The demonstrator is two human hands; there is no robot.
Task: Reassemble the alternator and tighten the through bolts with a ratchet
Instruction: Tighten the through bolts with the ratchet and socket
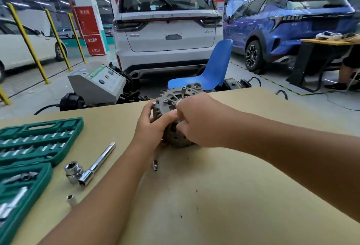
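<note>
Alternator (176, 120) sits at table (233, 186) center, 12 o'clock. Left hand (151, 127) clamps its housing to steady it; right hand (196, 120) pinches something at the hub (prob. hidden bolt). Ratchet (91, 168) waits at 9 o'clock.

grey, grimy alternator (176, 106) stands on the table's far side; ratchet (91, 166) lies left of it.

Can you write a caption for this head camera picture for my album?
Both hands, left hand and right hand, grip the alternator on the table.
</note>
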